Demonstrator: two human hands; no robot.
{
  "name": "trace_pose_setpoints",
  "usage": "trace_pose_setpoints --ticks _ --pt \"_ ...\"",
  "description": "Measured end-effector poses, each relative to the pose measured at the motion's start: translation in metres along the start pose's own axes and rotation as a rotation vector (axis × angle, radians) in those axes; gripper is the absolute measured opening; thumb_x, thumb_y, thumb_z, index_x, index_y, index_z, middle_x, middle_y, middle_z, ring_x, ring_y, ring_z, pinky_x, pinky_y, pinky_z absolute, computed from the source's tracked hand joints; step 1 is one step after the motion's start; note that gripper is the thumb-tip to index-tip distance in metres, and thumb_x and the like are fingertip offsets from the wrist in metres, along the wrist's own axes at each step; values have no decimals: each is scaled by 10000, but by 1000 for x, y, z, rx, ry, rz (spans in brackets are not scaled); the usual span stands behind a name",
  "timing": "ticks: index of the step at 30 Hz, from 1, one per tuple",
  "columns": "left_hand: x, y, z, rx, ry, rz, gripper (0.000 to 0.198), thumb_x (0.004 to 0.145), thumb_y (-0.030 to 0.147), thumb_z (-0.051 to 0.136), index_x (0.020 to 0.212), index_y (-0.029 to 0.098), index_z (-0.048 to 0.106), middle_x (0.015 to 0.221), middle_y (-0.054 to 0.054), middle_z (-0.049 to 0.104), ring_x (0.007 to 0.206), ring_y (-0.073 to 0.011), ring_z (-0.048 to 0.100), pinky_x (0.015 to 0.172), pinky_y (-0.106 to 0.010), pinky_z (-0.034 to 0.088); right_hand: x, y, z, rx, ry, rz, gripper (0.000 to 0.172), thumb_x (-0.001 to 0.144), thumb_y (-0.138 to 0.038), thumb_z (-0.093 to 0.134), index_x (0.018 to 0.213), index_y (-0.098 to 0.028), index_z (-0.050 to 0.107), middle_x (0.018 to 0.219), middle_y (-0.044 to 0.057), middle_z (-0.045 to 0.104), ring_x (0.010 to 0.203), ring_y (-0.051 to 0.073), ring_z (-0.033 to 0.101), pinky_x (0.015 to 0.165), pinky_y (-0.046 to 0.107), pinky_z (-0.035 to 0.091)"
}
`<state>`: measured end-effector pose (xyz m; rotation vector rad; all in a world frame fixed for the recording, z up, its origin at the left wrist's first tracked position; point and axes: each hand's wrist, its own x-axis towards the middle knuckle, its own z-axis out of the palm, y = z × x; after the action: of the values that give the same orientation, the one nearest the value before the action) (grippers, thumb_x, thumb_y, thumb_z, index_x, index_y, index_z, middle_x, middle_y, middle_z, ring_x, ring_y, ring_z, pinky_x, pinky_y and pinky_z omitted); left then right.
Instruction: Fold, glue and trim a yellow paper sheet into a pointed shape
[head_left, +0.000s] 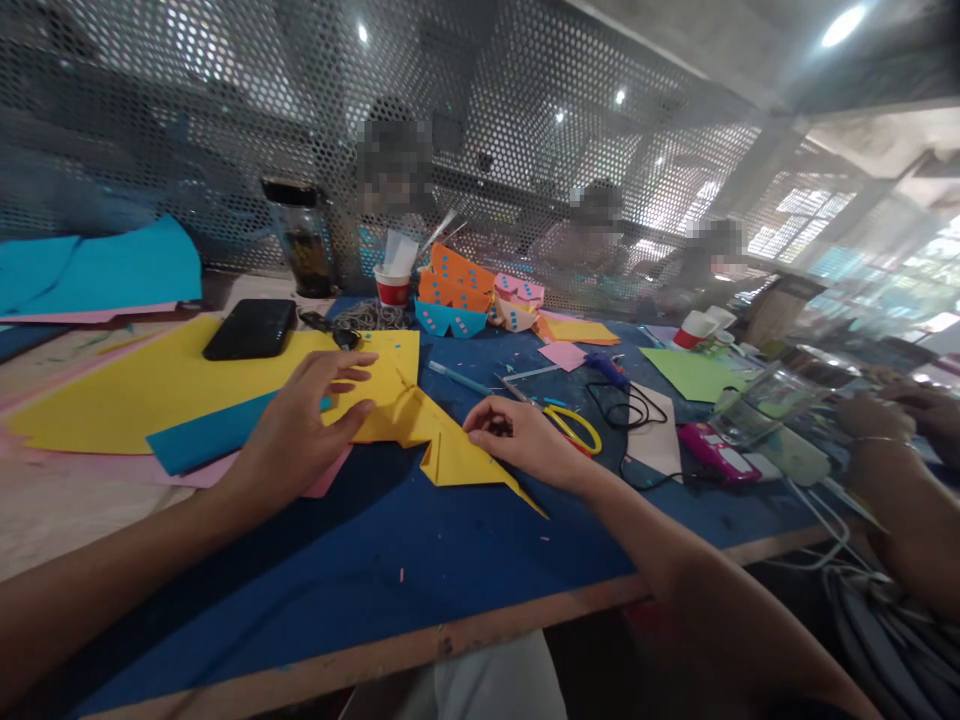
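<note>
A folded yellow paper piece (465, 458) with pointed ends lies on the blue table. Over its right part is my right hand (525, 435), fingers curled together at the paper's upper edge; whether they pinch it is hard to make out. My left hand (307, 425) hovers to the left with thumb and fingers apart, holding nothing, above a blue paper strip (206, 435). Beneath that strip spread a large yellow sheet (157, 385) and pink paper (326, 478). Yellow-handled scissors (574, 428) lie just beyond my right hand.
A phone (250, 329), a dark jar (301, 240) and a red-white cup (393, 287) stand along the back, beside folded orange shapes (456, 285). To the right are a glue gun (606, 370), a magenta device (718, 453), a clear jar (780, 395) and another person's hands (874, 415).
</note>
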<state>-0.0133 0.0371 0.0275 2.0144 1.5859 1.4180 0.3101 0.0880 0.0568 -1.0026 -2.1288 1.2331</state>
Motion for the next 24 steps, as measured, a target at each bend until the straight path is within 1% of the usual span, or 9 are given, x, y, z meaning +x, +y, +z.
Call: trace_pose_setpoints --ticks 2,5,6,7,9,12,16,20,24 --pt "-8 10 1 38 25 94 342 1108 443 727 1404 285 792 1466 -135 825 1369 -366 814 1254 -623 674 2 4 3 -7 26 17 13 1070 -212 801 1069 -220 810 982 12 798 921 194 725 881 327 581" --pt "-24 28 9 21 -110 267 190 1166 330 721 1289 331 865 1273 -41 910 1229 -276 867 1173 -441 712 3 7 8 12 0 38 31 1072 -221 808 1068 -218 839 1004 27 835 949 206 753 876 322 583" --pt "-29 32 13 7 -190 414 242 1190 258 689 1355 309 859 1282 -50 923 1196 -251 876 1103 -385 728 4 8 10 22 -13 42 34 1071 -222 812 1068 -217 846 1011 30 844 954 208 759 881 322 584" --pt "-32 35 18 3 -232 509 295 1199 191 669 1409 296 848 1322 -60 930 1223 -237 875 1099 -360 725 4 8 11 33 -21 45 37 1071 -221 814 1067 -216 851 1015 32 851 953 207 763 883 320 584" --pt "-37 36 25 25 -282 637 384 1209 134 648 1523 274 818 1397 -89 926 1282 -238 866 1118 -366 725 4 7 14 53 -35 59 48 1077 -223 811 1067 -212 858 1012 33 857 932 200 762 871 314 584" --pt "-39 31 32 77 -317 654 431 1226 168 651 1616 281 792 1453 -106 915 1322 -257 853 1136 -409 729 3 4 16 80 -56 101 78 1091 -223 790 1078 -212 866 965 24 845 869 188 749 814 298 581" --pt "-38 27 34 66 -357 630 393 1265 191 586 1590 272 791 1427 -106 913 1287 -239 858 1086 -366 726 0 1 14 91 -98 124 149 1105 -174 731 1122 -209 874 940 15 837 832 180 757 815 296 604" --pt "-38 30 34 85 -357 625 319 1289 202 538 1456 231 807 1375 -109 914 1218 -220 875 1035 -315 717 -8 -1 10 -28 -111 34 262 1068 -78 699 1199 -209 885 1099 36 890 970 191 796 914 312 623" --pt "-40 28 35 84 -361 638 314 1273 182 548 1436 231 812 1382 -103 917 1208 -220 879 1014 -315 721 -18 2 8 -233 -108 -124 401 1022 -14 723 1325 -232 868 1257 58 898 1114 221 810 1033 362 636"
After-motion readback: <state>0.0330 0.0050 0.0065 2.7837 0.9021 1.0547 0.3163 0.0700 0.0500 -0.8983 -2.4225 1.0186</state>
